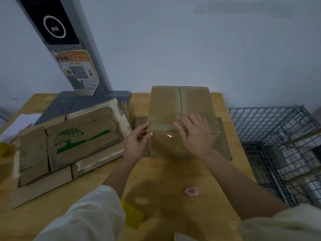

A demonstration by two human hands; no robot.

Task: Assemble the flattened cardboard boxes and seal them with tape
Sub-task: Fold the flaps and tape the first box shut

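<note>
An assembled brown cardboard box [180, 103] stands at the middle back of the wooden table [170, 173], its top flaps meeting in a centre seam. A strip of clear tape [166, 132] runs across its near top edge. My left hand [137, 143] is at the box's near left corner, with the fingertips touching the tape end there. My right hand [194, 134] lies flat with spread fingers on the tape at the near edge. A stack of flattened cardboard boxes [69, 141], one with a green tree print, lies to the left.
A grey stand [69, 54] with a QR sticker rises at the back left. A wire mesh basket [281, 146] sits beside the table on the right. A small pink round object [192, 191] lies on the near table, with white papers [20, 124] at far left.
</note>
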